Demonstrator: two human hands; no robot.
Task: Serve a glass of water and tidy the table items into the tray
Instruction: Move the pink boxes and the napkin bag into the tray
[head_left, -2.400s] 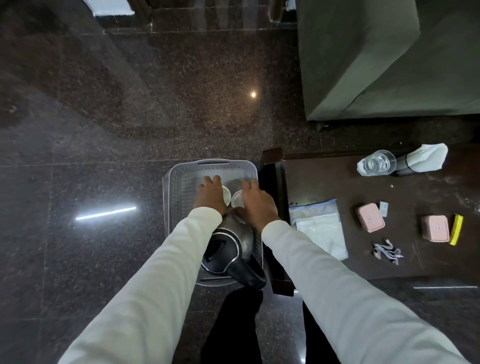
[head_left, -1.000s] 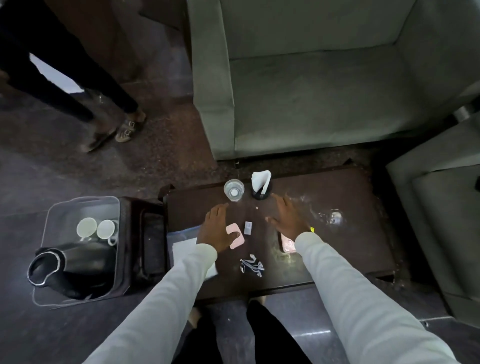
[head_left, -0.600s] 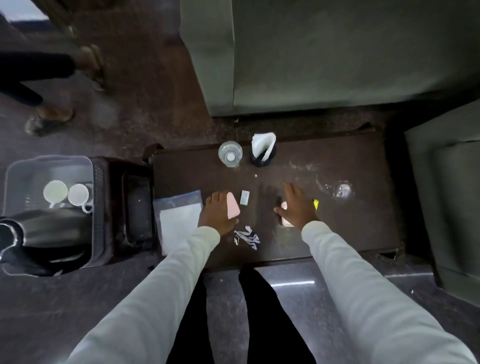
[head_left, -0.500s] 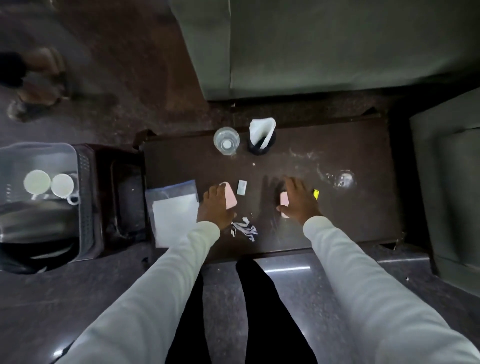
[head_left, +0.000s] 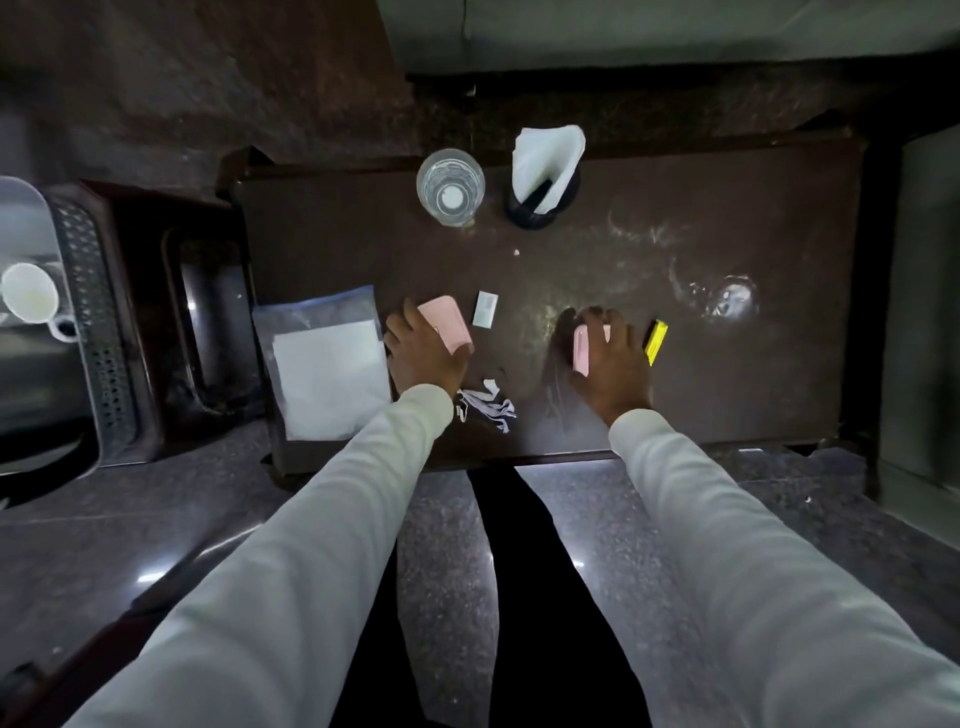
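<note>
On the dark wooden table (head_left: 675, 395), my left hand (head_left: 423, 358) grips a pink case (head_left: 448, 322), which is tilted up off the surface. My right hand (head_left: 610, 364) closes over a second pink case (head_left: 582, 348); a yellow item (head_left: 655, 340) lies just right of it. A glass of water (head_left: 450, 187) stands at the table's far edge beside a black holder with a white napkin (head_left: 545, 171). The grey tray (head_left: 91, 322) sits at the far left with a white cup (head_left: 31, 299) in it.
A clear zip bag with white paper (head_left: 324, 364) lies left of my left hand. A small white packet (head_left: 485, 309) and torn wrapper scraps (head_left: 485, 405) lie between my hands. A wet patch (head_left: 727, 304) marks the table's right side. A grey sofa (head_left: 675, 31) stands behind the table.
My hands left the cups in the tray and came to the table. Each hand has closed on a pink case, and the left case has tipped up.
</note>
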